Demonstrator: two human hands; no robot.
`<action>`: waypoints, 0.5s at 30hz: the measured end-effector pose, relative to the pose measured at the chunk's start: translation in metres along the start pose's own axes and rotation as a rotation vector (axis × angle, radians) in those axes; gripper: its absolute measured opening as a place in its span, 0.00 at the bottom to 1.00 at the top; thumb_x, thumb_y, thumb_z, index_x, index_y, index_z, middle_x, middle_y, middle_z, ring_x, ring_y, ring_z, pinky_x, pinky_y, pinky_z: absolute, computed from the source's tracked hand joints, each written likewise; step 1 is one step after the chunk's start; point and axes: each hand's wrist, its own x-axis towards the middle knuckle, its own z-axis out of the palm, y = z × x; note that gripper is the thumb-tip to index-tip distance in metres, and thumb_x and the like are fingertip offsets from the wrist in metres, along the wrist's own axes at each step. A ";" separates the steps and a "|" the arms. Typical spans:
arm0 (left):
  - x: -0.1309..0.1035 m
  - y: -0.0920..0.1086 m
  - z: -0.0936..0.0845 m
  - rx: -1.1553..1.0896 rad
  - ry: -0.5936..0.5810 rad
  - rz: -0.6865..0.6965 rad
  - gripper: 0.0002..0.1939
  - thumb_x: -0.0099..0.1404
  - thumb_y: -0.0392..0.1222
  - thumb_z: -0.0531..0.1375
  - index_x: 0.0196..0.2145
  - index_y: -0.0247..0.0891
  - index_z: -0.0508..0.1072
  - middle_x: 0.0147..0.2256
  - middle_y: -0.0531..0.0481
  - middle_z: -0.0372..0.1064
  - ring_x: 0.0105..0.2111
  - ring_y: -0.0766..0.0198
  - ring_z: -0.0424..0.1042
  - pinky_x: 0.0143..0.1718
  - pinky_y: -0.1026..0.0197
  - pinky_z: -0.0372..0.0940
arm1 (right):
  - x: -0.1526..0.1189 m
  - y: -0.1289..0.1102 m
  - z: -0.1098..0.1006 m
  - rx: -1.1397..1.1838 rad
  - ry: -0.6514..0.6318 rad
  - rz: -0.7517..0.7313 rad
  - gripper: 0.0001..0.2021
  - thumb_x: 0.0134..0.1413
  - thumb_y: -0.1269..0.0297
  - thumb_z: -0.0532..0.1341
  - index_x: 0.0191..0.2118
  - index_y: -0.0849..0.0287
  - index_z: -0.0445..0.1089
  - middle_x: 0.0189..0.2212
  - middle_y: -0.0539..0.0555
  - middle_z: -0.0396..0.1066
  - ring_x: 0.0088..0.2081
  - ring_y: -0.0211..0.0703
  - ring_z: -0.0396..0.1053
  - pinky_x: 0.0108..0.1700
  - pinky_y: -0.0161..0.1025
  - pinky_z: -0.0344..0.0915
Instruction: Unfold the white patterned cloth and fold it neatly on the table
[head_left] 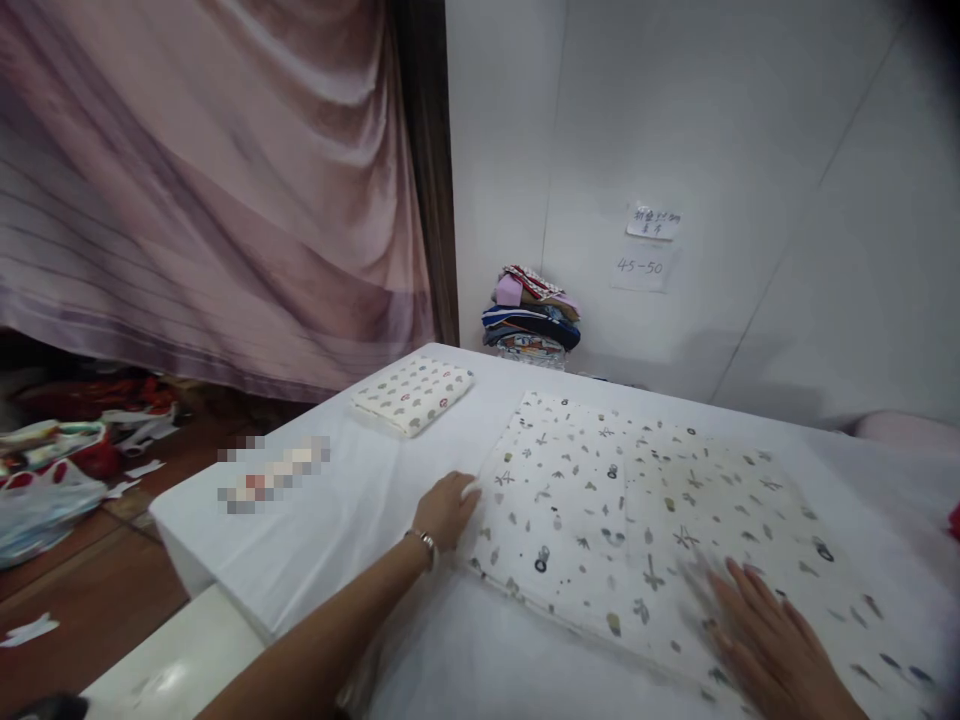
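Note:
A white cloth with small grey and tan prints [559, 500] lies spread over the right part of the white-covered table [330, 530]. My left hand [448, 508] is at the cloth's left edge, its fingers closed at that edge; a bracelet circles the wrist. Over the cloth's lower right part, my right hand [769, 630] is palm down with its fingers apart, slightly blurred. Beyond my left hand, a folded cloth with grey and red prints [412, 395] rests near the table's far left edge.
A blurred-out item [274, 477] lies on the table's left side. Stacked folded fabrics [531, 315] stand by the wall behind the table. A pink curtain [247, 180] hangs at the left. Plastic bags [49, 510] and scraps are on the floor at the left.

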 end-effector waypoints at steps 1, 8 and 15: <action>0.010 0.003 0.001 0.019 -0.043 -0.057 0.15 0.64 0.44 0.50 0.45 0.38 0.69 0.46 0.45 0.68 0.45 0.60 0.67 0.47 0.60 0.60 | 0.006 -0.011 0.001 -0.018 -0.052 -0.034 0.27 0.51 0.43 0.48 0.59 0.29 0.48 0.63 0.40 0.42 0.63 0.49 0.38 0.62 0.54 0.43; 0.058 0.007 0.012 0.009 -0.179 -0.235 0.17 0.62 0.49 0.51 0.42 0.36 0.70 0.43 0.43 0.72 0.43 0.58 0.70 0.41 0.61 0.62 | 0.012 -0.026 0.010 -0.107 -0.288 -0.091 0.29 0.55 0.43 0.43 0.62 0.35 0.39 0.64 0.40 0.33 0.63 0.49 0.33 0.62 0.55 0.38; 0.072 0.008 0.015 0.030 -0.270 -0.260 0.15 0.53 0.51 0.59 0.33 0.37 0.71 0.38 0.43 0.73 0.38 0.55 0.72 0.33 0.61 0.62 | 0.012 -0.027 0.009 -0.148 -0.273 -0.114 0.29 0.56 0.43 0.43 0.63 0.39 0.40 0.63 0.41 0.34 0.63 0.50 0.34 0.62 0.55 0.41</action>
